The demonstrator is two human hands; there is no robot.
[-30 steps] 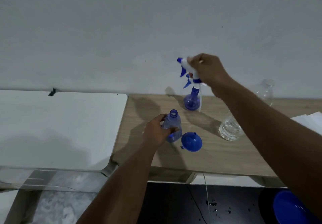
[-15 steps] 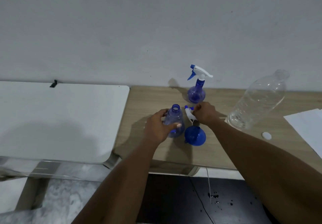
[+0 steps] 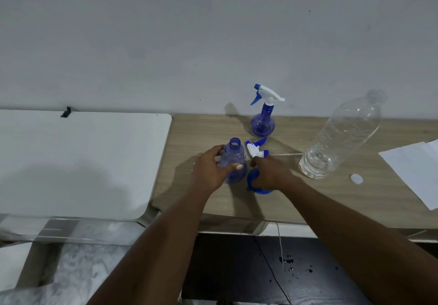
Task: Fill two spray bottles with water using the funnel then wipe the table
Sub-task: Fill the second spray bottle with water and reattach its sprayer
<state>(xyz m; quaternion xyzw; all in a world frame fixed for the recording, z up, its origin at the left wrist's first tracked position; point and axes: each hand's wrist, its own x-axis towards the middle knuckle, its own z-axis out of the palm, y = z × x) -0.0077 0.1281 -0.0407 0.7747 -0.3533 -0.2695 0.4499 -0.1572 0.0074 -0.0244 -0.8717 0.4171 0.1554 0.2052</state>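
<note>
On the wooden desk [image 3: 201, 136], the left hand [image 3: 209, 173] grips a translucent blue spray bottle [image 3: 233, 155], upright, uncapped neck pointing up. The right hand [image 3: 269, 174] covers the blue funnel [image 3: 250, 181]; its grip is unclear.

A translucent blue spray bottle [image 3: 233, 162] stands upright on the desk [image 3: 201, 134], neck open, gripped by the left hand [image 3: 211, 172]. Its white-and-blue trigger head [image 3: 254, 150] lies just beside it on its side. The blue funnel [image 3: 251, 178] sits near the bottle's base, mostly covered by the right hand [image 3: 270, 174]. A second spray bottle [image 3: 263, 121] stands behind, capped with its trigger. To the right stands a clear water bottle [image 3: 341, 138], uncapped and partly filled.
</note>
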